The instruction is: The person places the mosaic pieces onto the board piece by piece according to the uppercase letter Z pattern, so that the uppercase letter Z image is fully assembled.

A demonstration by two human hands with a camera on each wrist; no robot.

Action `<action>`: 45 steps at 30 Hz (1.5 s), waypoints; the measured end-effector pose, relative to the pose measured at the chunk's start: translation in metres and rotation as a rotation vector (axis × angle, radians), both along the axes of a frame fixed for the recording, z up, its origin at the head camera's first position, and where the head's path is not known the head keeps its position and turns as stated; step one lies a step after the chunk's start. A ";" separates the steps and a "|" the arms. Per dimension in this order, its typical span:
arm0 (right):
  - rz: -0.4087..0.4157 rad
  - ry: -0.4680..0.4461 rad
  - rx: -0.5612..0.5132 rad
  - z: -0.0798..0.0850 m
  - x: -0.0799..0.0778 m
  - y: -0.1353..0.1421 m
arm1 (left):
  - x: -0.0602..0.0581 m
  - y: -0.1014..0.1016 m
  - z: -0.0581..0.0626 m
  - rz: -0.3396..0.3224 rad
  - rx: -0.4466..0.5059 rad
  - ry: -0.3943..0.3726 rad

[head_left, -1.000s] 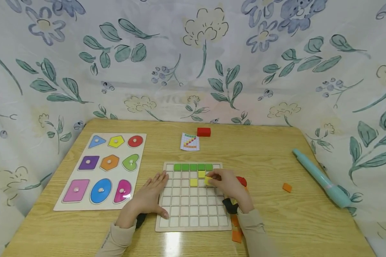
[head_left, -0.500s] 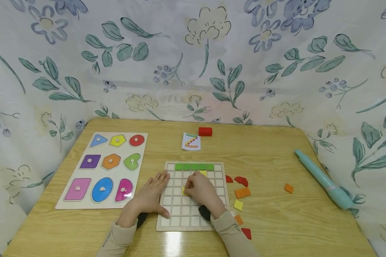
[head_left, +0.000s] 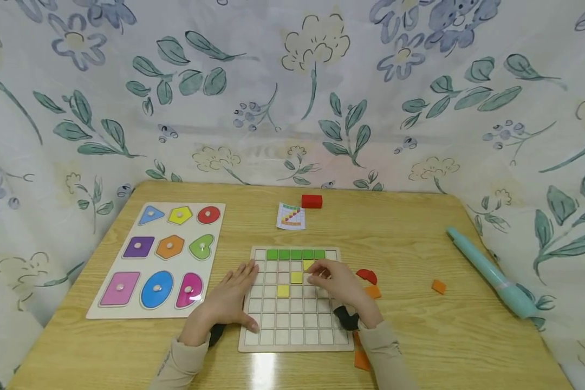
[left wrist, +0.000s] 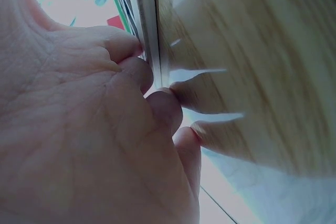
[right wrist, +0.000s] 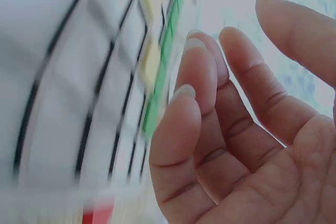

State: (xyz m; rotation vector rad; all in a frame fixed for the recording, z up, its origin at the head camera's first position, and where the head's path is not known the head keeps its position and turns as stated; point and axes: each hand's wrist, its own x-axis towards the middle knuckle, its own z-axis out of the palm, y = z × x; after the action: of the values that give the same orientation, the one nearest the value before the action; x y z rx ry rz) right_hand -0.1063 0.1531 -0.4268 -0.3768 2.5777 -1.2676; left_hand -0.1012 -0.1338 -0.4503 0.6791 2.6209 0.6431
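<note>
In the head view a white grid board (head_left: 296, 322) lies on the table. A row of green tiles (head_left: 296, 254) fills much of its top row, and yellow tiles (head_left: 283, 291) step diagonally down to the left below it. My left hand (head_left: 228, 297) rests with spread fingers along the board's left edge; the left wrist view shows its fingertips (left wrist: 165, 109) against that edge. Over the board's upper right is my right hand (head_left: 340, 283), overlapping one yellow tile. In the right wrist view its thumb and fingers (right wrist: 178, 129) stand apart, loosely bent, with nothing between them.
Red pieces (head_left: 367, 276) and orange tiles (head_left: 362, 359) lie right of the board, partly behind the right arm. A pattern card (head_left: 291, 216) and red block (head_left: 312, 201) sit at the back. The knobbed shape puzzle (head_left: 163, 262) is left; a teal wand-like object (head_left: 492, 273) is far right.
My right hand set a yellow tile in the grid, extending the diagonal down-left. It then let go and moved back up to the right. The left hand stayed in place.
</note>
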 end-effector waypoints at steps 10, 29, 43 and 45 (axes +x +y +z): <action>-0.204 -0.058 -0.018 -0.005 0.047 0.085 | -0.001 0.003 0.002 -0.017 -0.007 0.006; -0.365 0.037 0.046 -0.031 0.078 0.084 | 0.001 0.002 0.001 -0.008 0.003 0.009; -0.208 -0.019 -0.127 -0.019 0.035 0.047 | 0.000 0.002 -0.001 -0.011 -0.008 0.011; -0.187 -0.034 -0.136 -0.018 0.029 0.031 | 0.000 0.003 -0.002 -0.008 -0.003 0.008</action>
State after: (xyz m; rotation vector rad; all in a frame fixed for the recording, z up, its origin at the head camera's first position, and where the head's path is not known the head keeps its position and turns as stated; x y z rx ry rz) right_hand -0.0771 0.1844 -0.4449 -0.1398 2.5546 -1.5039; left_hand -0.1012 -0.1311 -0.4525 0.6920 2.6247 0.6356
